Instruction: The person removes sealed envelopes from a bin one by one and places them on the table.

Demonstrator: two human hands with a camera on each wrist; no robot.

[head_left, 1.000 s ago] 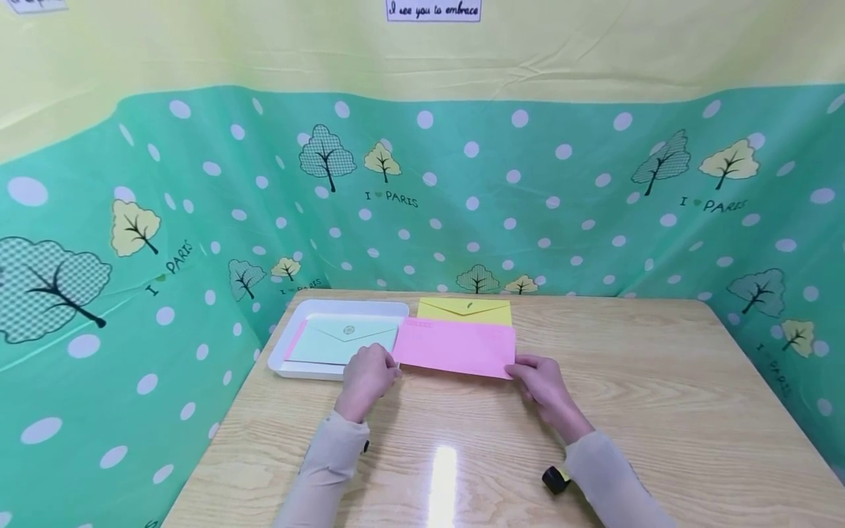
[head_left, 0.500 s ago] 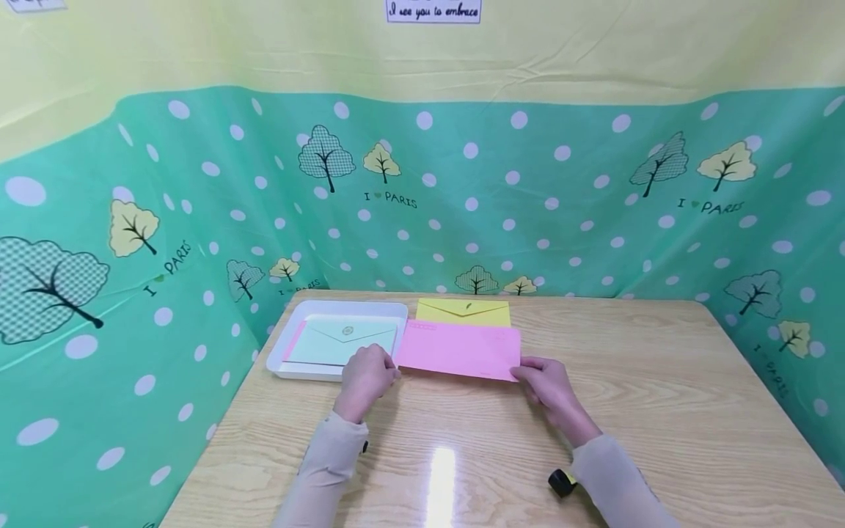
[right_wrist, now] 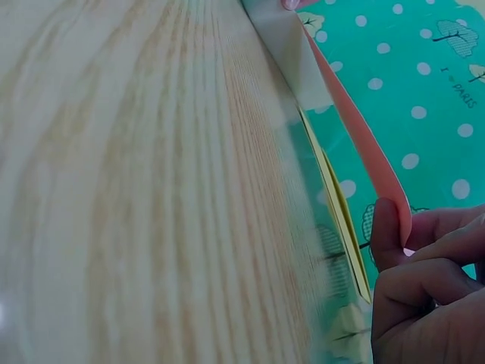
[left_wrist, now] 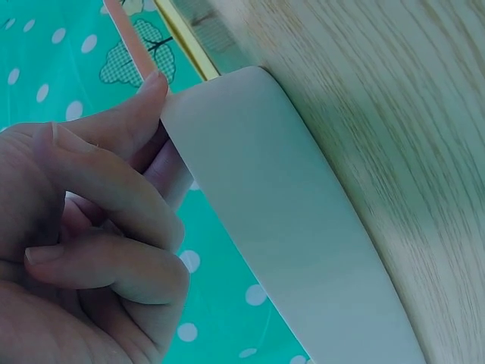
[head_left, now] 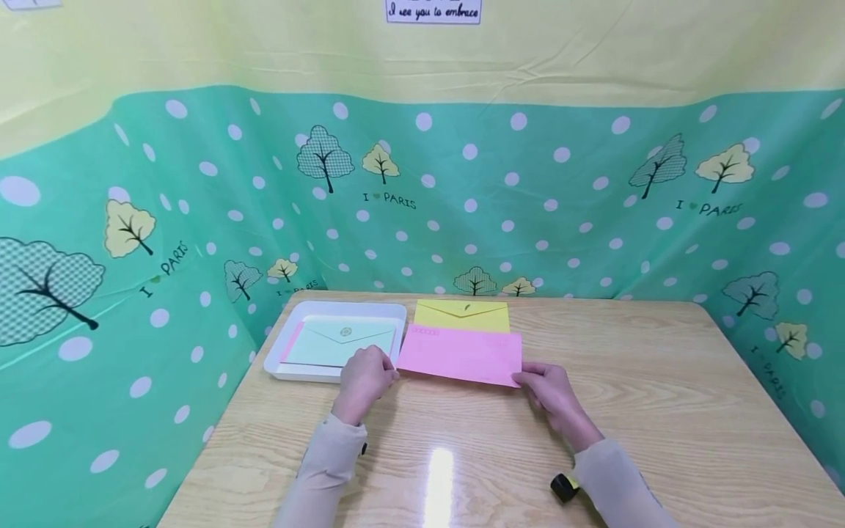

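A pink envelope (head_left: pixel 462 353) is held slightly above the table, between my two hands. Its near right corner is pinched by the thumb and fingers of my right hand (head_left: pixel 551 392); the right wrist view shows the envelope (right_wrist: pixel 364 136) edge-on with a bend at that corner. My left hand (head_left: pixel 364 375) pinches the near left corner beside the rim of the white tray (head_left: pixel 280 352), its other fingers curled. Inside the tray lies a mint green envelope (head_left: pixel 350 348) with a round seal, over something pink. A yellow envelope (head_left: pixel 462 312) lies behind the pink one, partly covered by it.
The wooden table (head_left: pixel 647 396) ends at a green dotted curtain (head_left: pixel 548 205) behind and on both sides. A black object (head_left: pixel 563 487) sits at my right sleeve. The tray stands near the table's back left corner.
The pink envelope has slid a little right and toward me with my right hand, showing more of the yellow envelope. My left hand has stayed almost in place.
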